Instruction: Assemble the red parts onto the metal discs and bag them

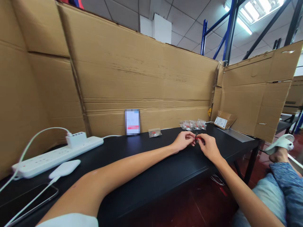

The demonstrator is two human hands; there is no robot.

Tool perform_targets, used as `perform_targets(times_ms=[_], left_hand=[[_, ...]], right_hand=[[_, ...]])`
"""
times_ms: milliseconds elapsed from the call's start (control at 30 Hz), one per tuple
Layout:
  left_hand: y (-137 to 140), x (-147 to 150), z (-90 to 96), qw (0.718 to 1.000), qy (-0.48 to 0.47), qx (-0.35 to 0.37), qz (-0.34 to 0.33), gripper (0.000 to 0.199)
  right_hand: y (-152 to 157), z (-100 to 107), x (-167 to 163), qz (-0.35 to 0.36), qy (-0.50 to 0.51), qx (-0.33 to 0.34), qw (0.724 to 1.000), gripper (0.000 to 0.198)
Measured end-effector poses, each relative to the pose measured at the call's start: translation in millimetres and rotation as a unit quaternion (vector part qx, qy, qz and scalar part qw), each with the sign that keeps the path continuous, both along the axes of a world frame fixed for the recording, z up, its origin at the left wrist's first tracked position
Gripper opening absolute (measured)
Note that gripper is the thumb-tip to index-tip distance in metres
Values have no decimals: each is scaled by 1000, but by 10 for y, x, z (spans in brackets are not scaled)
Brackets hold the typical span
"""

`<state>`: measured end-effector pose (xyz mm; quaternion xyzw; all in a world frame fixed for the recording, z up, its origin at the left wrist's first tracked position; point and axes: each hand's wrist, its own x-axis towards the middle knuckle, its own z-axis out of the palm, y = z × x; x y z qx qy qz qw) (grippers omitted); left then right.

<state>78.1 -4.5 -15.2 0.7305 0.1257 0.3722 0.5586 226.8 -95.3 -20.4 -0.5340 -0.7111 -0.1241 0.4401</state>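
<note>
My left hand (pixel 183 142) and my right hand (pixel 208 147) meet over the black table (pixel 151 179), right of its middle. Between their fingertips is a small red and dark object (pixel 196 138), too small and too covered to name. The fingers of both hands are pinched closed on it. Just behind them lie several clear plastic bags (pixel 193 125) with small red items inside. A single bag of the same sort, a clear packet (pixel 155 132), rests to the left of my left hand.
Cardboard walls (pixel 146 75) surround the table. Left are a white power strip (pixel 59 156), a white charging pad (pixel 65 168) and a phone (pixel 28 201) with cables. A lit screen (pixel 132 122) leans at the back. A small open cardboard box (pixel 224 119) stands far right.
</note>
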Motion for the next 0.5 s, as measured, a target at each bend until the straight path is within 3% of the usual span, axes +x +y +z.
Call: perform_targets(times_ms=[200, 367, 500], left_hand=[[48, 7, -41, 1000, 11, 1, -10, 28], [92, 10, -62, 999, 6, 37, 0, 23], [108, 13, -76, 1000, 1, 20, 17, 20]], right_hand=[[-3, 5, -1, 18, 5, -7, 1000, 16], [-13, 22, -10, 31, -11, 9, 999, 16], [-25, 36, -39, 37, -12, 31, 999, 13]])
